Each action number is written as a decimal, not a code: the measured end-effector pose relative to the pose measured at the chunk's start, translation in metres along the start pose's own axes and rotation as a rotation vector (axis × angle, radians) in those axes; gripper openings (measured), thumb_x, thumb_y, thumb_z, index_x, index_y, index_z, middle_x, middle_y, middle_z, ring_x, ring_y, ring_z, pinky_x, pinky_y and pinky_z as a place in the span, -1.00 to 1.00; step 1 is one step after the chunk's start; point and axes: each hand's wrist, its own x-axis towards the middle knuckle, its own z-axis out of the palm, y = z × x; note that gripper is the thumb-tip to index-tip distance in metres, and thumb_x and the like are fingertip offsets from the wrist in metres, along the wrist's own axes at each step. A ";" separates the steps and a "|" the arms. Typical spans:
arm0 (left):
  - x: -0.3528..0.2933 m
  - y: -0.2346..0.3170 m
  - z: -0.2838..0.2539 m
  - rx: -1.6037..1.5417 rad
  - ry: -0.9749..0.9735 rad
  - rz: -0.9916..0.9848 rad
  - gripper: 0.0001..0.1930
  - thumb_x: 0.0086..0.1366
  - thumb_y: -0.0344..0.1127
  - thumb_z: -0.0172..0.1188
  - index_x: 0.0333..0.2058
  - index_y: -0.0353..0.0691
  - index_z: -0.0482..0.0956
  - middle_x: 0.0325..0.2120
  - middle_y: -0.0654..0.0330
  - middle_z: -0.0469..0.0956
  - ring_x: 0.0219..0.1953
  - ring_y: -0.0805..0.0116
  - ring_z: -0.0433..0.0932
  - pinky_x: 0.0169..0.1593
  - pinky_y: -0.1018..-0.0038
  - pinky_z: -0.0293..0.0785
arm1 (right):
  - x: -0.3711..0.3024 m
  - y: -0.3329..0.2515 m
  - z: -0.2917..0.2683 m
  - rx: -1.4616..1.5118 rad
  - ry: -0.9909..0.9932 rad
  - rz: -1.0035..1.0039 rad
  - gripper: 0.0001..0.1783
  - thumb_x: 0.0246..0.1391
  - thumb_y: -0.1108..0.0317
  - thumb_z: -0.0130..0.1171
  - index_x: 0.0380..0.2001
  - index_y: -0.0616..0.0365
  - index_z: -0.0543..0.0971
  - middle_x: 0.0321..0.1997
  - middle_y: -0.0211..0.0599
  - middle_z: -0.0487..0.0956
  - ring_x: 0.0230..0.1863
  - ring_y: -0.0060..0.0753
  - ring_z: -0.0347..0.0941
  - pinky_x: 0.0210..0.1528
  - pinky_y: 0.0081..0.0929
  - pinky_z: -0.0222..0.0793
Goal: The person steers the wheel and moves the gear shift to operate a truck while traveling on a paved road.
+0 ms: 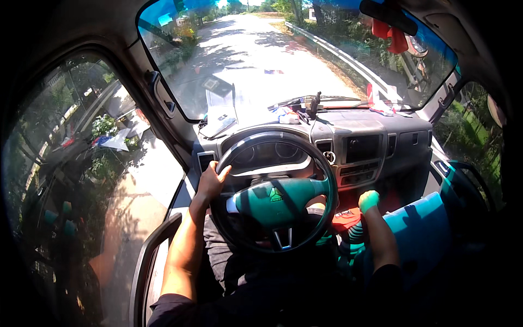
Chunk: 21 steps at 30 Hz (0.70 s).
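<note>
One steering wheel (272, 135) stands front and center, its upper-left side grasped by the left hand (209, 182), fingers wrapped around; the right hand (369, 201) is balled tight above one ribbed boot (356, 235), whatever it may grip hidden. One blue seat (419, 229) sits at right, one dark mirror (388, 16) overhead.

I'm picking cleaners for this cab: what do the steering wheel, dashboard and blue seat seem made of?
Steering wheel: probably moulded plastic, perhaps leather on the rim, where a soft highlight suggests satin. Dashboard: likely hard plastic, matte grey, judging by its moulded panels and seams. Blue seat: perhaps vinyl or smooth fabric; no weave shows.
</note>
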 end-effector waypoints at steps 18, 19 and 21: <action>0.021 -0.028 0.003 -0.278 -0.199 0.113 -0.45 0.36 0.03 0.33 0.05 -0.36 0.51 -0.30 0.10 0.65 -0.26 0.36 0.61 -0.16 0.40 0.52 | 0.007 -0.004 0.022 0.009 0.126 0.129 -0.84 0.06 0.12 0.25 -0.47 -0.30 0.80 -0.45 -0.64 0.74 -0.39 -0.47 0.70 -0.49 -0.29 0.45; 0.016 -0.021 -0.001 -0.301 -0.188 0.099 -0.44 0.37 0.03 0.32 0.06 -0.37 0.50 -0.27 0.09 0.65 -0.23 0.34 0.62 -0.13 0.39 0.52 | 0.008 -0.004 0.023 0.025 0.138 0.110 -0.84 0.06 0.12 0.25 -0.47 -0.30 0.80 -0.46 -0.64 0.74 -0.39 -0.46 0.70 -0.48 -0.29 0.46; 0.016 -0.037 0.005 -0.346 -0.173 0.066 -0.45 0.39 0.02 0.29 0.09 -0.37 0.48 -0.25 0.08 0.65 -0.19 0.33 0.62 -0.09 0.39 0.51 | 0.008 -0.005 0.023 0.056 0.164 0.074 -0.83 0.06 0.13 0.25 -0.48 -0.29 0.80 -0.47 -0.64 0.74 -0.39 -0.45 0.70 -0.45 -0.29 0.46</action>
